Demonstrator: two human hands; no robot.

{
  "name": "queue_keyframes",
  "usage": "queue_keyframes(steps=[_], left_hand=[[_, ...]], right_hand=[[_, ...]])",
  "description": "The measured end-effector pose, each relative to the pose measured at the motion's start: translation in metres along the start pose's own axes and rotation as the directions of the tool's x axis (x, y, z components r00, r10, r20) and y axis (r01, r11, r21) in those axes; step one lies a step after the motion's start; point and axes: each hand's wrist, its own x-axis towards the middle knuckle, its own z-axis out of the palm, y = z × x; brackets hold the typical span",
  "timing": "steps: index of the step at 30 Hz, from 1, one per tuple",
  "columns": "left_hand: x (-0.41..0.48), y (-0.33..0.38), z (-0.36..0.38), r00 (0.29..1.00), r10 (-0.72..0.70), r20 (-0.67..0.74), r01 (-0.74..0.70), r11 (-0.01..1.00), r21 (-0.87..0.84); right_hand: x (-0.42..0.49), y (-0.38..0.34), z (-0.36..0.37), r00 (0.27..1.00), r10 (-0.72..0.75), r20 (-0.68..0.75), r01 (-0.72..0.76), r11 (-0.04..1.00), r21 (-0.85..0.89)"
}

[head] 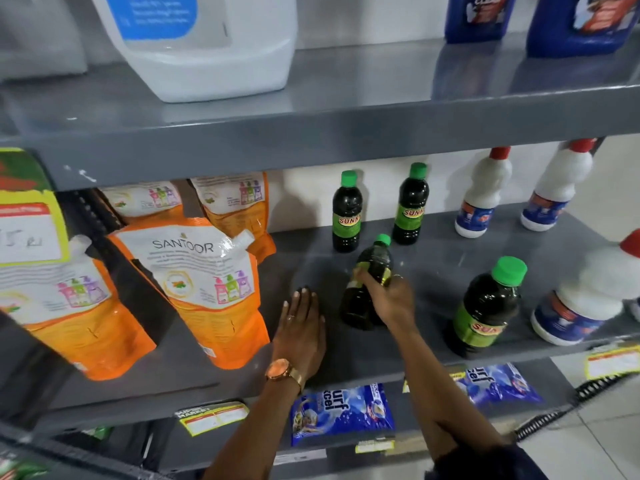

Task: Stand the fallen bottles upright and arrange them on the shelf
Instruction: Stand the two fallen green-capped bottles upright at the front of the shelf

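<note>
Two hands are on the middle shelf (346, 362). Left hand (301, 327) lies flat, fingers together, empty, probably just bracing near the front edge. Right hand (388, 296) is wrapped around a dark bottle (367, 285), tilted, base touching the shelf, so it looks mid-way to upright. Another bottle (485, 306) stands near the front lip, kinda risky. Further back, two more (346, 213) stand by the wall with a gap between, plenty of room there. Pouches (194, 289) crowd the left side.
</note>
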Motion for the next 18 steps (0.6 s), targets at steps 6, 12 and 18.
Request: queue_keyframes(steps=[6,12,18], left_hand=[[0.000,0.000,0.004,1.000,0.004,-0.014,-0.004,1.000,0.029],[0.002,-0.002,0.005,0.999,0.019,-0.031,-0.018,1.000,0.025],[0.005,-0.004,0.008,0.998,0.026,-0.065,-0.025,1.000,0.011]], right_hand=[[0.002,-0.007,0.003,0.939,-0.291,-0.182,0.325,0.925,0.198],[0.002,0.005,0.007,0.933,-0.346,-0.093,0.358,0.911,0.202],[0.001,0.028,-0.001,0.930,-0.367,-0.027,0.368,0.925,0.095]])
